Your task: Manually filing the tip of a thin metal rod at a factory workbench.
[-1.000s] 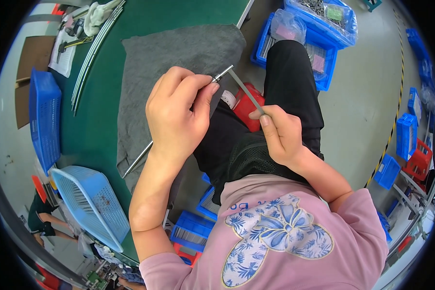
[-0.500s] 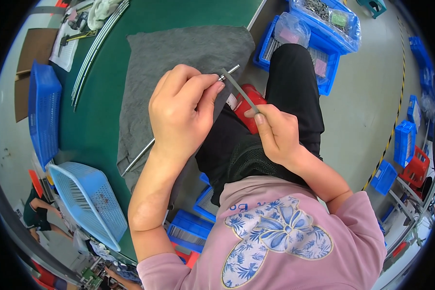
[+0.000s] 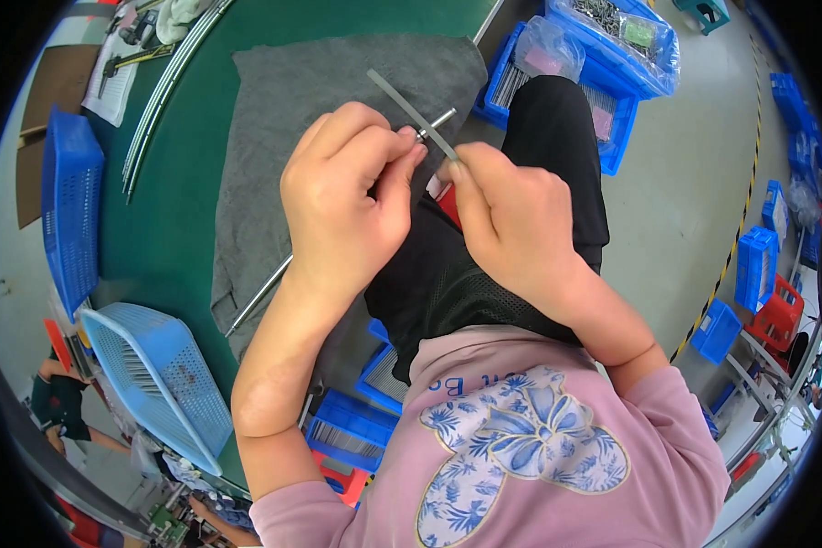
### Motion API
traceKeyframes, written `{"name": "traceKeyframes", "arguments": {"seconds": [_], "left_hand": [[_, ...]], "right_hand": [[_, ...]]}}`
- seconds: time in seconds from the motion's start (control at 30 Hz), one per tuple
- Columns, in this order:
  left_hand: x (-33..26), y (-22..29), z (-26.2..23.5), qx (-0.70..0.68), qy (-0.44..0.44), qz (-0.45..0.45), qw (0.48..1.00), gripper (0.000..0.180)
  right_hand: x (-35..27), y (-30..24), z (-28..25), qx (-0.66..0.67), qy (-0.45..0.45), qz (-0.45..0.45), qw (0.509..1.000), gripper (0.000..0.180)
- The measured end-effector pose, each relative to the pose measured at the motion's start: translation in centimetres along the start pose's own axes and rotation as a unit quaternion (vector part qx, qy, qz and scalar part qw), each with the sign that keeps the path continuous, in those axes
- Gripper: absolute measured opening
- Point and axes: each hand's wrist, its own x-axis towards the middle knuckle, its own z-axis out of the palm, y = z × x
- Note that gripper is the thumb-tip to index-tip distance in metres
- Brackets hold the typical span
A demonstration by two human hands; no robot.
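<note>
My left hand (image 3: 342, 196) pinches a long shiny metal rod (image 3: 261, 294) near its far end. The rod passes beneath my left wrist, and its other end lies over the grey cloth (image 3: 292, 100). My right hand (image 3: 511, 205) is closed round the near end of a flat, narrow grey file (image 3: 395, 97). The file crosses the rod just beyond my left fingertips and appears to touch it there. Its free end points up and to the left, over the cloth.
On the green table (image 3: 178, 247) lie several thin rods (image 3: 160, 110) and calipers (image 3: 142, 58). Blue baskets (image 3: 192, 388) stand along the left. Blue bins with metal parts (image 3: 626, 137) are beyond my knee, and a red stool (image 3: 778, 315) stands far right.
My right hand has pushed the file up and to the left across the rod, so more of it extends past the rod. My left hand keeps its pinch on the rod.
</note>
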Motion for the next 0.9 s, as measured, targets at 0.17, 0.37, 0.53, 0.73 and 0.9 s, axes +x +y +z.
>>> {"name": "traceKeyframes", "arguments": {"seconds": [0.17,0.37,0.53,0.73,0.9], "left_hand": [[0.0,-0.1,0.1,0.002,-0.002,0.005,1.0,0.013],[0.1,-0.1,0.0,-0.017,0.001,-0.022,1.0,0.013],[0.2,-0.1,-0.3,0.007,-0.023,0.008,1.0,0.011],[0.2,-0.2,0.0,-0.01,-0.011,0.0,1.0,0.014],[-0.1,-0.2,0.2,-0.036,-0.003,-0.018,0.999,0.014]], "right_hand": [[-1.4,-0.1,-1.9,-0.054,-0.041,0.021,0.997,0.007],[-1.6,-0.5,-2.2,-0.082,-0.086,0.035,0.992,0.006],[0.6,-0.1,0.2,-0.084,-0.027,-0.028,0.996,0.006],[-0.7,2.1,1.9,-0.062,0.083,-0.087,0.991,0.008],[-1.2,1.9,2.0,-0.044,0.085,-0.075,0.993,0.006]]}}
